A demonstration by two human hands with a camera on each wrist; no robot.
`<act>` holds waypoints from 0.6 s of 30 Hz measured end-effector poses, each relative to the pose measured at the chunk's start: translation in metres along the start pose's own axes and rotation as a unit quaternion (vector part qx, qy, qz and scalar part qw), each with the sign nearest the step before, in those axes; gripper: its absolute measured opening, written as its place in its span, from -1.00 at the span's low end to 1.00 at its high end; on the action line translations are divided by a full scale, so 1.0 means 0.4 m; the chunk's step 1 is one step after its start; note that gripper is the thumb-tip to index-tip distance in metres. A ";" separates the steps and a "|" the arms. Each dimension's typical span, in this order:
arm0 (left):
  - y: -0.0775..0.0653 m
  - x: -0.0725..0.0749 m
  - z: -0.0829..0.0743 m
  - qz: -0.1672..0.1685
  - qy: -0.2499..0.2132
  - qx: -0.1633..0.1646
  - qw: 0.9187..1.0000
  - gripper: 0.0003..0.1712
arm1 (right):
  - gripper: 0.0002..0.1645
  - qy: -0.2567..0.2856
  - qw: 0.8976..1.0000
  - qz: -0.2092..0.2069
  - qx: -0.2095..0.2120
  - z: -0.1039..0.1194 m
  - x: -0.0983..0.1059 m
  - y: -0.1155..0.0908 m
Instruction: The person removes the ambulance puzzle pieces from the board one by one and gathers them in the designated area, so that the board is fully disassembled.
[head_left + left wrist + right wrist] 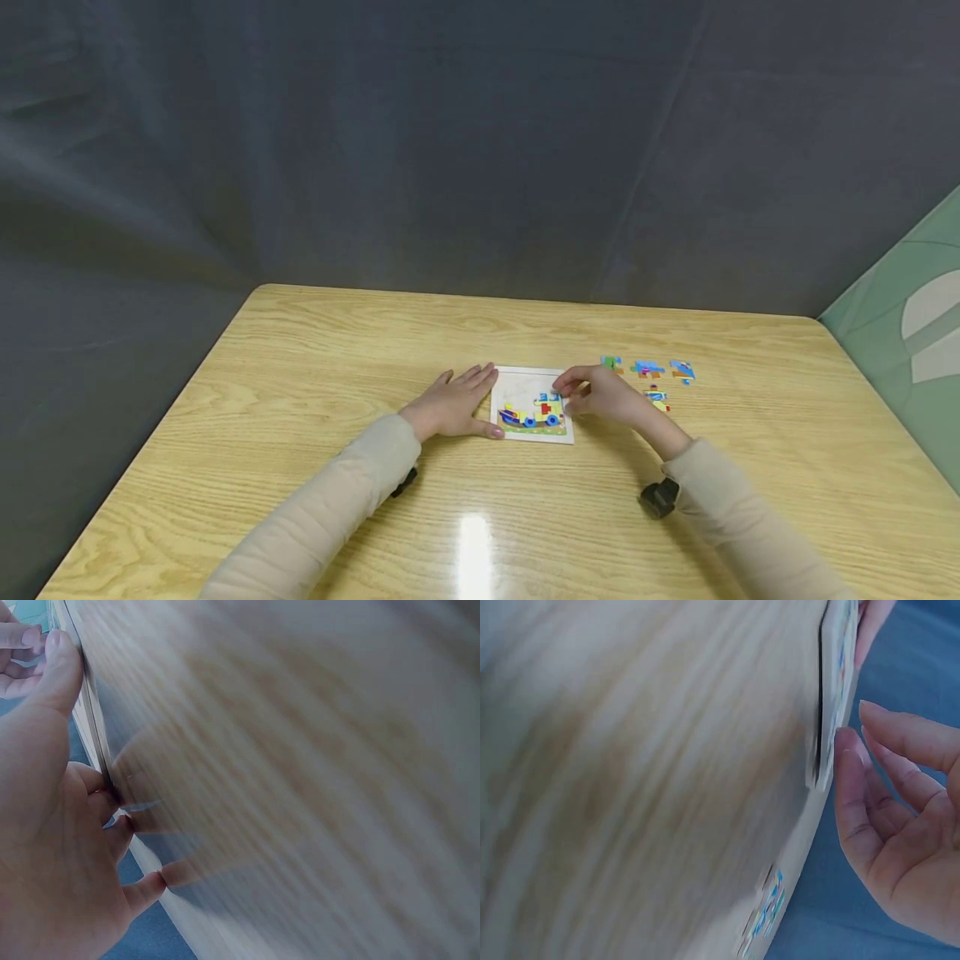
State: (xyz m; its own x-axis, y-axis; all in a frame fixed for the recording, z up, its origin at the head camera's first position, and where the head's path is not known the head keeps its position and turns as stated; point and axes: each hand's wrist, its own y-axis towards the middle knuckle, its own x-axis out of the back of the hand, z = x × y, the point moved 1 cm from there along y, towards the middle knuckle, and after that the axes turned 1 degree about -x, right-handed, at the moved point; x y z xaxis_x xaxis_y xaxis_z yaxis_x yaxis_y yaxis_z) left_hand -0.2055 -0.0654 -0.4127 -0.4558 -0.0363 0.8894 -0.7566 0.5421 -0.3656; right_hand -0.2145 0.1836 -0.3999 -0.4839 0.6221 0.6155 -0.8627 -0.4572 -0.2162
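A white-framed jigsaw board (517,379) lies on the table, its lower part filled with a colourful vehicle picture (536,418) and its upper left bare white. My left hand (459,404) rests along the board's left edge with fingers spread and the thumb at the lower left corner. Over the right edge is my right hand (603,395), fingers bent and thumb apart from them. In the right wrist view, the fingertips (847,742) are at the board's edge (826,750), and no piece shows between fingers and thumb.
To the right of the board lie several loose jigsaw pieces: a green-and-blue one (611,363), a blue-and-orange one (647,368), another blue one (682,371) and a yellow-and-blue one (657,398). A dark curtain (450,150) hangs behind the wooden table (337,350).
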 end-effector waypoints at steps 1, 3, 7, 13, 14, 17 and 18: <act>0.001 -0.001 0.000 -0.001 0.000 0.000 1.000 0.13 | -0.68 -0.003 1.000 0.000 0.001 0.001 -0.004 0.001; 0.002 -0.001 0.000 -0.001 -0.001 0.001 1.000 0.13 | -0.68 -0.015 1.000 -0.002 0.003 0.005 -0.010 0.002; 0.003 -0.003 0.001 -0.003 -0.001 -0.001 1.000 0.12 | -0.64 -0.038 0.999 -0.003 0.000 0.012 -0.023 0.003; 0.001 -0.002 -0.002 -0.004 -0.005 -0.001 1.000 0.12 | -0.59 -0.093 0.996 -0.006 0.010 0.018 -0.031 0.008; 0.000 -0.001 -0.002 -0.003 -0.005 -0.001 1.000 0.12 | -0.58 -0.103 0.995 -0.006 0.013 0.019 -0.031 0.009; -0.001 0.000 -0.002 -0.001 -0.003 0.000 1.000 0.12 | -0.57 -0.122 0.992 -0.003 0.015 0.020 -0.031 0.014; -0.001 0.000 -0.002 -0.001 -0.002 0.000 1.000 0.12 | -0.57 -0.128 0.992 -0.003 0.016 0.020 -0.032 0.016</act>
State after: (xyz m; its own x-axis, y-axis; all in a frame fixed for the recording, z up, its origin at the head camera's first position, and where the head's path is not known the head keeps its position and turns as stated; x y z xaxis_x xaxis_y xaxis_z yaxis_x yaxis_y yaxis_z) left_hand -0.2046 -0.0649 -0.4124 -0.4557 -0.0415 0.8891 -0.7578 0.5422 -0.3631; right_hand -0.2127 0.1677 -0.4032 -0.4227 0.4440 0.7901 -0.8581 -0.4764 -0.1915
